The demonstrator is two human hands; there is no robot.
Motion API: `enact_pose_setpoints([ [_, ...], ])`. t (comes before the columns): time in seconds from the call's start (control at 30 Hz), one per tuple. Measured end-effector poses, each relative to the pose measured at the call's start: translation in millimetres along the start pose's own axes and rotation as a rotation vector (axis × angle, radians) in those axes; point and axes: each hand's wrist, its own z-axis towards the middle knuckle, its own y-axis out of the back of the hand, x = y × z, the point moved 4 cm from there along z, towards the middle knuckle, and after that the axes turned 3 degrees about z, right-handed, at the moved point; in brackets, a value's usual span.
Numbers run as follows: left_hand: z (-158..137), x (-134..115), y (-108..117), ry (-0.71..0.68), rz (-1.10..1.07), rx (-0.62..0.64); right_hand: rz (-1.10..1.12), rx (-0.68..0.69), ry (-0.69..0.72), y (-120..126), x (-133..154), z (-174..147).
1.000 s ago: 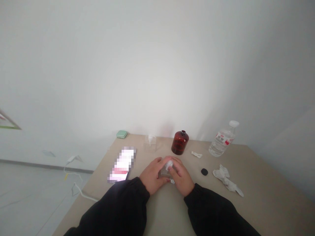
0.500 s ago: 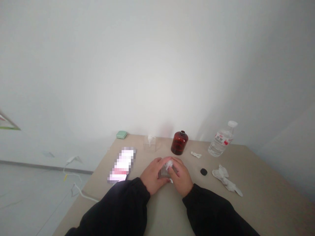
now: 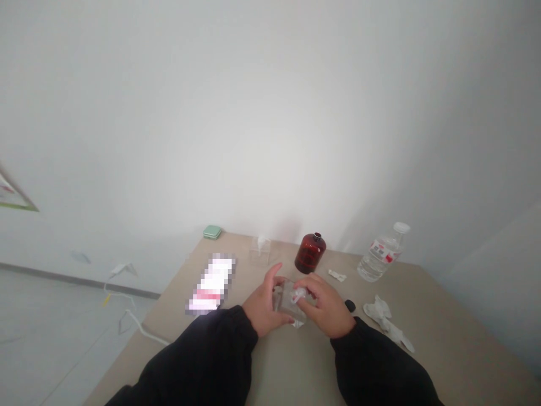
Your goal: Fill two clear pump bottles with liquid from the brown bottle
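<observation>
Near the middle of the table a small clear square container [image 3: 288, 305] sits between my two hands. My left hand [image 3: 262, 306] grips its left side, with one finger raised and the thumb along the near edge. At the top of the container, my right hand [image 3: 328, 308] pinches a crumpled white tissue [image 3: 298, 294]. A bit of white shows under the container's near edge. Partly behind my right hand lies a black cap [image 3: 350, 305]. Just beyond my hands stands a brown-red bottle [image 3: 310, 255] with an uncapped neck.
A second clear box [image 3: 259, 254] with white tissue stands at the back. A lit phone [image 3: 212, 285] lies left, near a green case [image 3: 212, 232]. On the right are a water bottle [image 3: 378, 259], crumpled tissue [image 3: 386, 321] and a smaller scrap [image 3: 337, 275]. The wall borders the table's back.
My right hand has shifted right, away from my left hand, still pinching the tissue. My left hand's finger has lifted, and more of the clear container shows. The view has tilted slightly.
</observation>
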Motion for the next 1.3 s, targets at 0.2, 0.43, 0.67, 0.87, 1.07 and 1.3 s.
enact_pose_setpoints([
  [0.2, -1.9, -1.6, 2.8, -0.005, -0.034, 0.004, -0.170, 0.268, 0.008, 12.2, 20.7, 15.5],
  [0.43, -2.4, -1.7, 17.5, -0.088, -0.029, -0.259, -0.225, 0.202, -0.085, 56.8, 49.2, 57.9],
  [0.67, -3.3, -9.7, 28.6, 0.003, 0.209, -0.357, -0.532, 0.096, -0.313, 63.6, 41.6, 113.0],
  [0.87, -3.9, -11.7, 28.6, 0.024, 0.249, -0.335, -0.632, 0.099, -0.427, 30.2, 15.4, 143.0],
  [1.07, -2.5, -11.8, 27.5, 0.015, 0.284, -0.315, -0.702, 0.099, -0.452, 3.8, 8.2, 152.3],
  [1.3, -2.5, -10.6, 26.0, 0.015, 0.325, -0.304, -0.756, 0.136, -0.456, -10.8, 4.2, 156.1],
])
